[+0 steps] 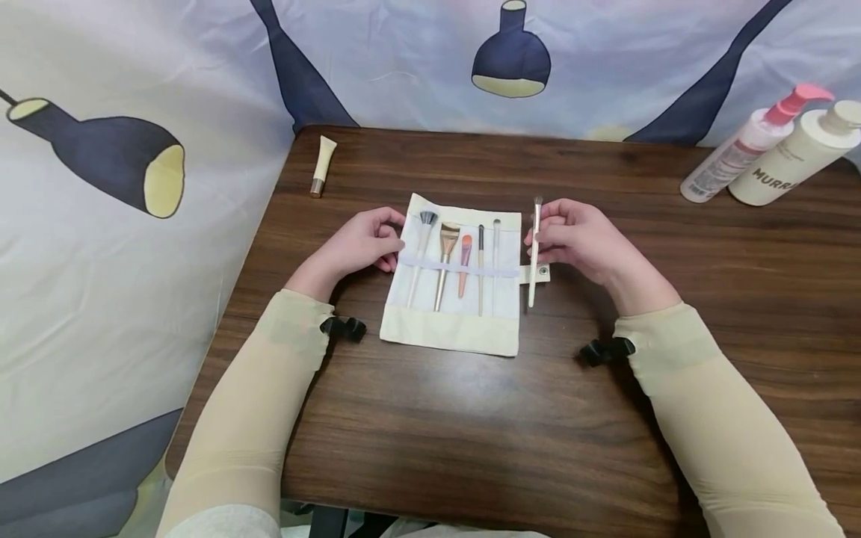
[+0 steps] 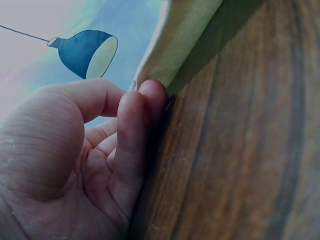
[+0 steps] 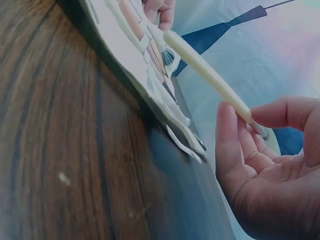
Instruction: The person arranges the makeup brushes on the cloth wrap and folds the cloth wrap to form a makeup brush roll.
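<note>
A cream cloth brush roll (image 1: 451, 333) lies spread out in the middle of the table. Several makeup brushes sit tucked under its pale elastic band (image 1: 424, 263), among them a flat brush with a gold handle (image 1: 441, 288) and a short pink one (image 1: 464, 269). At the roll's left edge, my left hand (image 1: 356, 245) pinches the cloth between thumb and fingers, which the left wrist view shows close. My right hand (image 1: 577, 235) holds a slim cream-handled makeup brush (image 1: 534, 276) near its bristle end, bristles up, just beyond the roll's right edge. Behind that brush extends the roll's snap tab (image 1: 543, 272).
A small cream tube (image 1: 323, 164) with a brown cap lies at the back left of the brown wooden table (image 1: 471, 433). Two bottles stand at the back right, a pink pump bottle (image 1: 729, 161) and a white one (image 1: 773, 172). A lamp-print cloth (image 1: 417, 67) hangs behind.
</note>
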A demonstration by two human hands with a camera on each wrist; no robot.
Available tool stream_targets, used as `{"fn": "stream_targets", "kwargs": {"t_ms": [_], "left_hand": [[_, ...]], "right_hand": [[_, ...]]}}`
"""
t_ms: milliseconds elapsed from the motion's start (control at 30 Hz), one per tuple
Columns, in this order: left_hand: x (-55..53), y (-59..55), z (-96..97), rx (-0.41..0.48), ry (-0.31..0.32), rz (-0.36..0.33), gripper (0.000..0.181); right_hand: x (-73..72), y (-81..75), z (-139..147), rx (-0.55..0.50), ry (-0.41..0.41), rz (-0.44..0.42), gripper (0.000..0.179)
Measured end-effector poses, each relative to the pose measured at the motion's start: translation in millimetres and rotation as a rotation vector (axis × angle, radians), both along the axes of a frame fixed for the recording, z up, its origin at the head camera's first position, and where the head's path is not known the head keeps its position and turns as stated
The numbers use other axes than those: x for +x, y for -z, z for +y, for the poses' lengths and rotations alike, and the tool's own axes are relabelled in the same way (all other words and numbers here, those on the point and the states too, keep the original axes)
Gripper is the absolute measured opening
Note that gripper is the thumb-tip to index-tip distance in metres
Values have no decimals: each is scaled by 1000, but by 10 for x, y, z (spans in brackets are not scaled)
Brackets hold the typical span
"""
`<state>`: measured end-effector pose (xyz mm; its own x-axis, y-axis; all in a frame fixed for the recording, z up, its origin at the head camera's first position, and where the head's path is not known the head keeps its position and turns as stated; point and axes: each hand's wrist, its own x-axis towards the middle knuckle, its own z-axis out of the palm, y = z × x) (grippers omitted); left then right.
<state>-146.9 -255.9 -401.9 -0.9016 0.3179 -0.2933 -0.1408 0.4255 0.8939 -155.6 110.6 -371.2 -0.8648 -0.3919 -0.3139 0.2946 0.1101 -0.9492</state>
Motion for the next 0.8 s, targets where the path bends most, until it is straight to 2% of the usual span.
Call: {"fn": "stream_targets", "kwargs": {"t_ms": [400, 800], "left_hand": [[15, 3, 8, -5, -1, 5, 35], [14, 12, 8, -4, 2, 4, 36]], "right_hand": [[-122, 76, -117, 23, 43, 5, 25], [-189, 136, -179, -56, 148, 12, 17]]}}
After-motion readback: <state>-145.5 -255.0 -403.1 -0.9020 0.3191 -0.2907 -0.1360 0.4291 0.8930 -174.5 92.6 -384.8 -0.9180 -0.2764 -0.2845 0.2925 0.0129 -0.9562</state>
